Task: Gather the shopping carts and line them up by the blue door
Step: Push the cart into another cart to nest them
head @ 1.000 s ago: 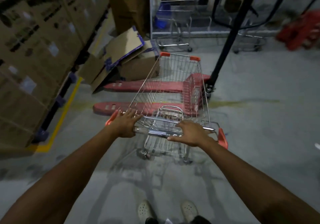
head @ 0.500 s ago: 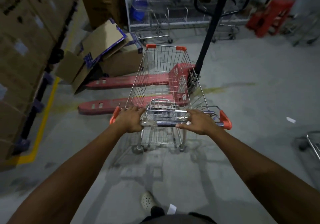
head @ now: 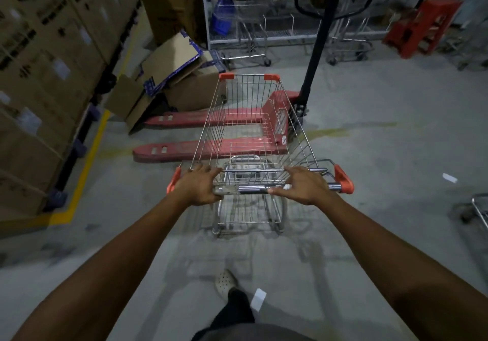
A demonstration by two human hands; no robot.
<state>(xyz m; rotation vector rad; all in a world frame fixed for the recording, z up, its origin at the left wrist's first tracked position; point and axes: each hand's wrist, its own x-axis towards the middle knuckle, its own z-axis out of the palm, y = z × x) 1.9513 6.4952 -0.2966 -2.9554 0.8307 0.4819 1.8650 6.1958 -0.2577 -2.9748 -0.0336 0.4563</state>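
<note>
An empty wire shopping cart with orange corner caps stands straight in front of me on the concrete floor. My left hand grips the left part of its chrome handle bar. My right hand grips the right part of the same bar. More carts are parked at the back by a metal frame, one holding a blue basket. A corner of another cart shows at the right edge. No blue door is in view.
A red pallet jack lies across the floor just beyond the cart, its black handle rising upright. Stacked cardboard boxes behind a yellow floor line fill the left. Loose flattened boxes lie ahead left. A red stool stands back right.
The cart and my view have swung to the right. The pallet jack now sits more to the left, and a cart corner has appeared at the right edge.
</note>
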